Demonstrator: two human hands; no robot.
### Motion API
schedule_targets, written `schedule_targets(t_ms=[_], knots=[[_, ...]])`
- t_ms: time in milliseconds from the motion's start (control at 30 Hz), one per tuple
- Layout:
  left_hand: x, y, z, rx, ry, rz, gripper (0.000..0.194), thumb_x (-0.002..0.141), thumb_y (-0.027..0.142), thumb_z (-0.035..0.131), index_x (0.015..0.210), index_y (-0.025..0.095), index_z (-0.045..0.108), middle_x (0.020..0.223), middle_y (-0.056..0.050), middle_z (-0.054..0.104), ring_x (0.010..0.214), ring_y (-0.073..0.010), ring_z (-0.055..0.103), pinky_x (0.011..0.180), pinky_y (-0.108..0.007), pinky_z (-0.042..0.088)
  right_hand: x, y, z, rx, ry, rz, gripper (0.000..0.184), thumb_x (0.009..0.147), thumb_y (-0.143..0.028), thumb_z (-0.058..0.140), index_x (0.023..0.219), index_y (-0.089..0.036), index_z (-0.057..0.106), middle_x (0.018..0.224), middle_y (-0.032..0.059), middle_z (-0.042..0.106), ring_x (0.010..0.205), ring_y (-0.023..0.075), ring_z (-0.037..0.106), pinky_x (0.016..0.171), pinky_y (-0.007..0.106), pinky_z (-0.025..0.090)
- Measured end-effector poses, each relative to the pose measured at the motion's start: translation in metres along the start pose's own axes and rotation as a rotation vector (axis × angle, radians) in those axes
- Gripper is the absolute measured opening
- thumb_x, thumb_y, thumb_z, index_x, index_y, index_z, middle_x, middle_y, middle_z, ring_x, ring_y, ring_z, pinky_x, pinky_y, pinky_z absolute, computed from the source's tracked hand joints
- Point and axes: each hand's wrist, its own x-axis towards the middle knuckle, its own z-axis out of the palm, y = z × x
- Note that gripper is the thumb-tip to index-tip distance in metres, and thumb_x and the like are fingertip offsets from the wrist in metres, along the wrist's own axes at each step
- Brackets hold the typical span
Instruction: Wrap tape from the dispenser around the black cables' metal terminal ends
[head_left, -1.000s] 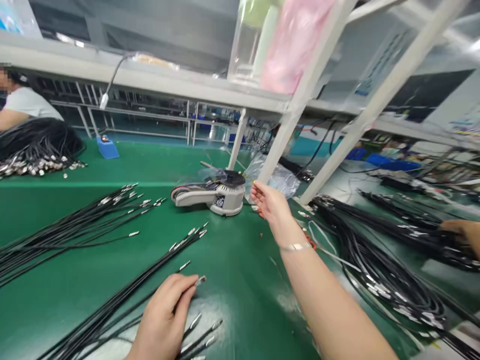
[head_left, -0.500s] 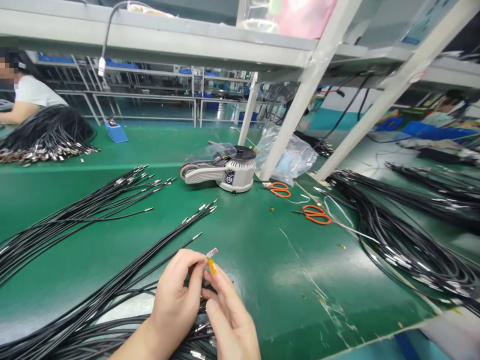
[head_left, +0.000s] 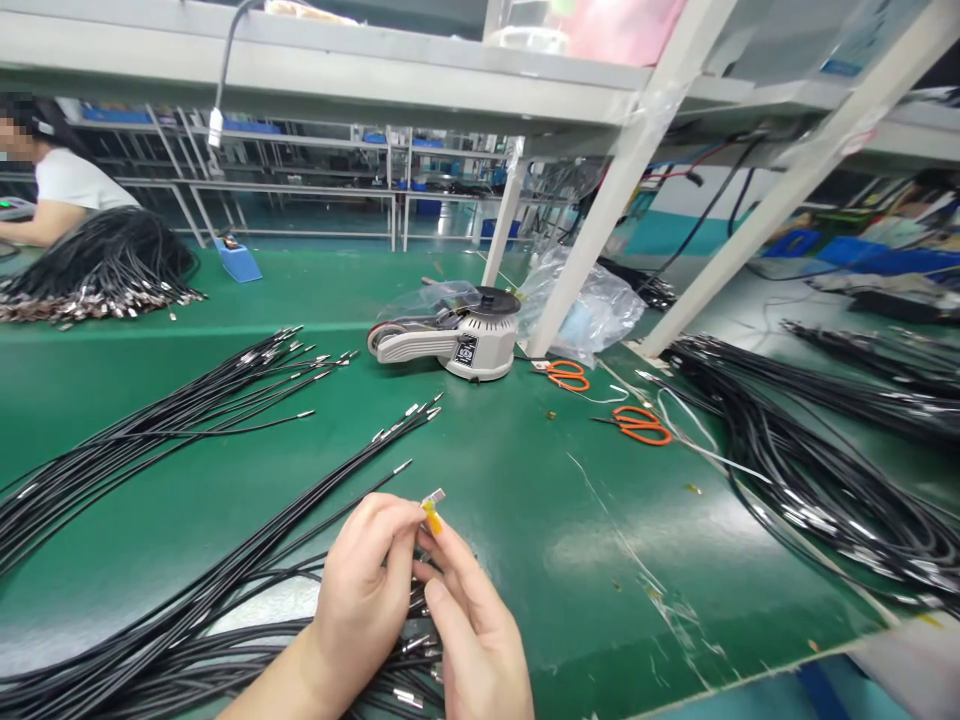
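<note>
Connector [head_left: 436,496] — small, silver, rectangular — pinched by the grip of the left hand [head_left: 367,575], above the glossy green surface [head_left: 540,540]; the right hand [head_left: 480,625] bears a yellow strip [head_left: 433,519] on one fingertip — its grip closed or not, I cannot tell.

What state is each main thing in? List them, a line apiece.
Left hand, pinching behind metal connector
Metal connector, held up
Right hand, fingers bent, tape at fingertip
Yellow tape strip, at connector's base
Carousel tape dispenser, upright
Orange-handled scissors, lying flat
Clear plastic bag, crumpled
Hanging cable, plug down
</note>
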Motion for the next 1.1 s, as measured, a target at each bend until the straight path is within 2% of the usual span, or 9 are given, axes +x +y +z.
schedule_targets(t_ms=[600, 900, 1100], knots=[[0.000, 0.000, -0.001, 0.001, -0.007, 0.066, 0.031, 0.083, 0.002, 0.044, 0.101, 0.021, 0.061, 0.085, -0.003, 0.059, 0.076, -0.0108, 0.059, 0.066, -0.020, 0.051, 0.001, -0.006, 0.002, -0.003, -0.023, 0.014, 0.033, 0.081, -0.034, 0.062, 0.113, -0.027, 0.064, 0.123, 0.0072, 0.060, 0.115, 0.0268, 0.052, 0.097, 0.039, 0.045], [-0.002, -0.008, 0.000, 0.122, -0.042, 0.047, 0.033, 0.087, 0.008, 0.044, 0.116, 0.021, 0.055, 0.094, -0.005, 0.061, 0.085, -0.0127, 0.057, 0.075, -0.023, 0.050, 0.005, -0.011, 0.004, -0.012, -0.035, 0.033, 0.034, 0.081, -0.034, 0.062, 0.115, -0.027, 0.063, 0.123, 0.0062, 0.060, 0.115, 0.0255, 0.053, 0.098, 0.038, 0.044], [0.001, -0.009, -0.001, 0.190, -0.069, -0.023, 0.018, 0.089, 0.014, 0.045, 0.099, 0.018, 0.059, 0.087, -0.004, 0.058, 0.081, -0.0132, 0.056, 0.072, -0.026, 0.049, 0.004, -0.011, -0.001, -0.031, -0.078, 0.046, 0.039, 0.081, -0.039, 0.063, 0.118, -0.029, 0.060, 0.123, 0.0056, 0.060, 0.116, 0.0250, 0.053, 0.099, 0.037, 0.044]])
